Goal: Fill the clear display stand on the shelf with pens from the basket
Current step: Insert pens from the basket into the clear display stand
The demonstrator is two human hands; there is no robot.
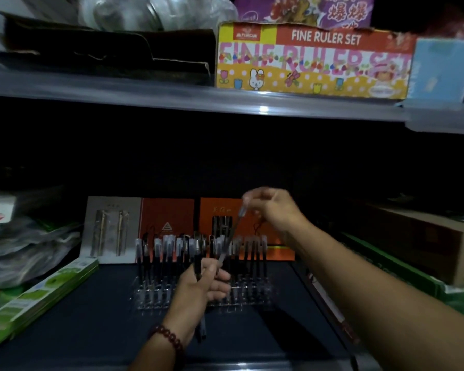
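The clear display stand (241,295) sits on the dark lower shelf and holds several black pens (255,250) with clear caps, standing upright in rows. My left hand (198,285) is in front of the stand and grips a small bunch of dark pens (202,325). My right hand (273,207) is raised above the stand's right half and pinches the top of one pen (232,234), which slants down to the left toward my left hand. The basket is not in view.
Orange and grey pen gift boxes (169,218) stand behind the stand. Green flat packs (38,295) lie at the left, cardboard boxes (423,245) at the right. The upper shelf edge (172,100) carries a ruler set box (314,60) overhead.
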